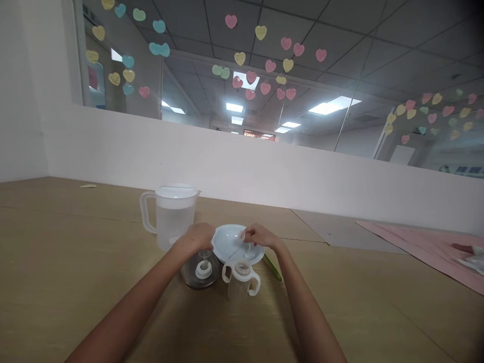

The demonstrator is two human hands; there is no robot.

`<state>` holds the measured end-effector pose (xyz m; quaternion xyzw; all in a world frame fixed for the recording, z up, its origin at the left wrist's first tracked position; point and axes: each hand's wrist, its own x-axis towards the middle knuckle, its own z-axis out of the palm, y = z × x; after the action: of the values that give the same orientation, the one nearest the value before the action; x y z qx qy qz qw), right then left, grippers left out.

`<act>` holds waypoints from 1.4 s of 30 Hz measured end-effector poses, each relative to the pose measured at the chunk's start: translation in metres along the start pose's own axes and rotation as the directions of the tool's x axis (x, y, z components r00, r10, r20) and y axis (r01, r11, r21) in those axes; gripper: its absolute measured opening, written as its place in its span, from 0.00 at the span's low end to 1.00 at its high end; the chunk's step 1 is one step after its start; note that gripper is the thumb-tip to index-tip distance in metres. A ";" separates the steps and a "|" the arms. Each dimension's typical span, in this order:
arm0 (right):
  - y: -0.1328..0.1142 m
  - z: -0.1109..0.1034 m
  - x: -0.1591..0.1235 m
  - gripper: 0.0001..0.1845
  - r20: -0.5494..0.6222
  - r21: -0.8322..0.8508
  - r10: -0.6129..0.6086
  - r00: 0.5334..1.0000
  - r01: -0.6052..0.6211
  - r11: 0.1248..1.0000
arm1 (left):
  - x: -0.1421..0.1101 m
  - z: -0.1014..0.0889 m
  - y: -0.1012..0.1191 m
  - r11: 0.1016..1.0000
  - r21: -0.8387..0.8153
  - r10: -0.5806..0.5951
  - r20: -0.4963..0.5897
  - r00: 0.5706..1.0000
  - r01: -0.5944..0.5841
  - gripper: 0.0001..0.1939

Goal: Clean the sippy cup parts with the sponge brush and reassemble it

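My left hand (200,236) is closed at the left rim of a pale blue-white bowl (228,245), its fingertips partly hidden. Below that hand, a white bottle collar with a clear top (203,269) sits on a dark round dish (193,280). Over the bowl, my right hand (261,236) pinches a small translucent piece (241,235), too blurred to name exactly. Something clear (247,253) lies in the bowl. In front of the bowl stands a clear baby bottle (239,288) with two white handles and an uncovered mouth.
A lidded plastic pitcher (175,219) of clear liquid stands behind my left hand. A green strip-like object (273,267) lies right of the bowl. A pink cloth (412,249) covers the far right of the table. The white wall (242,174) bounds the table's back.
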<state>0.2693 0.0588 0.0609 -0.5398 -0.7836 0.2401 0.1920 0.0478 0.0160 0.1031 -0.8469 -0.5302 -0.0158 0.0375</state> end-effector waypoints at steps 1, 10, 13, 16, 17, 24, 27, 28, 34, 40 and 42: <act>0.003 0.004 0.003 0.08 0.002 -0.087 0.034 0.999 -0.034 0.996 | 0.000 0.001 -0.002 1.000 0.002 -0.005 0.014 1.000 0.005 0.10; 0.004 0.050 0.017 0.08 0.078 -0.119 0.054 0.996 -0.045 0.992 | 0.008 0.025 0.000 0.981 -0.160 -0.081 0.177 0.981 0.110 0.07; 0.001 0.046 0.017 0.03 0.136 -0.009 -0.005 0.991 0.007 1.000 | 0.014 0.034 -0.002 0.964 -0.216 -0.116 0.181 0.977 0.155 0.11; -0.008 0.028 0.012 0.09 0.011 0.183 -0.049 0.999 0.047 0.982 | 0.016 0.038 -0.007 0.963 -0.221 -0.115 0.191 0.975 0.157 0.12; -0.013 0.020 0.009 0.11 -0.079 0.297 -0.058 0.995 0.079 0.952 | 0.015 0.038 -0.008 0.963 -0.221 -0.112 0.196 0.974 0.155 0.13; -0.063 -0.025 -0.040 0.16 -0.288 0.620 -0.217 0.933 0.355 0.700 | 0.010 0.031 -0.005 0.970 -0.189 -0.104 0.255 0.961 0.155 0.13; -0.074 -0.031 -0.056 0.16 -0.167 0.575 -0.313 0.935 0.350 0.739 | 0.011 0.033 -0.001 0.971 -0.172 -0.110 0.292 0.950 0.165 0.13; -0.076 -0.032 -0.059 0.16 -0.115 0.560 -0.334 0.936 0.338 0.756 | 0.012 0.034 -0.001 0.971 -0.169 -0.112 0.304 0.946 0.169 0.13; -0.079 -0.026 -0.060 0.17 0.148 0.490 -0.356 0.923 0.244 0.837 | 0.007 0.018 -0.015 0.965 -0.225 -0.070 0.288 0.955 0.138 0.08; -0.067 -0.017 -0.049 0.15 0.280 0.364 -0.267 0.922 0.155 0.919 | -0.012 -0.015 -0.023 0.936 -0.349 0.069 0.046 0.997 -0.048 0.08; -0.061 -0.016 -0.046 0.19 0.280 0.259 -0.216 0.936 0.143 0.955 | -0.018 -0.024 -0.020 0.920 -0.371 0.110 -0.060 0.992 -0.124 0.08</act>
<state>0.2484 -0.0001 0.1074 -0.3955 -0.8162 0.3926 0.1523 0.0219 0.0068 0.1265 -0.8682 -0.4651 -0.1303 -0.1139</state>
